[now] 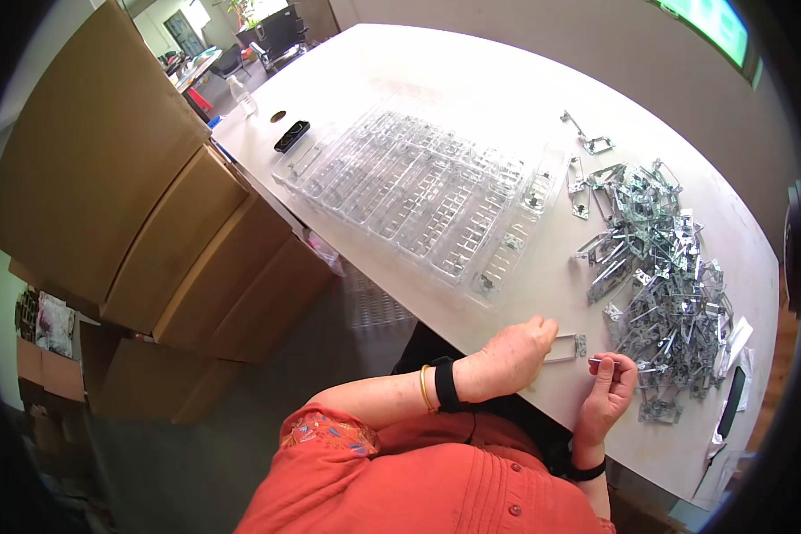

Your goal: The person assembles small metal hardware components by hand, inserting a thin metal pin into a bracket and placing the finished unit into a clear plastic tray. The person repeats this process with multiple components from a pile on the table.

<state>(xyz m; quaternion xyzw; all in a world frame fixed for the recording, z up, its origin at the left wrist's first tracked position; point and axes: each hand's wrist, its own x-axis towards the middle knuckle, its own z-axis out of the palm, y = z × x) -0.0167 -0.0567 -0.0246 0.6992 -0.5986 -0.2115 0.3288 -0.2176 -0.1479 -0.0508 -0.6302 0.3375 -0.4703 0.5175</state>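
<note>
A U-shaped metal bracket (580, 346) juts out to the right from under the fingers of my left hand (512, 358), which are closed around its near end. My right hand (607, 399) is pinched, thumb against forefinger, just right of the bracket. A small thin piece (594, 360) shows at those fingertips, too small to name. Right beside this hand lies a large heap of similar metal brackets (667, 267). A clear plastic tray (409, 200) with rows of compartments rests farther off to the left, with metal pieces in several of them.
A few loose brackets (596, 145) lie beyond the heap. A black device (292, 136) and a clear bottle (241, 96) stand at the table's far left. Large cardboard boxes (107, 160) are stacked along the left side. A black-handled tool (732, 400) lies near the right edge.
</note>
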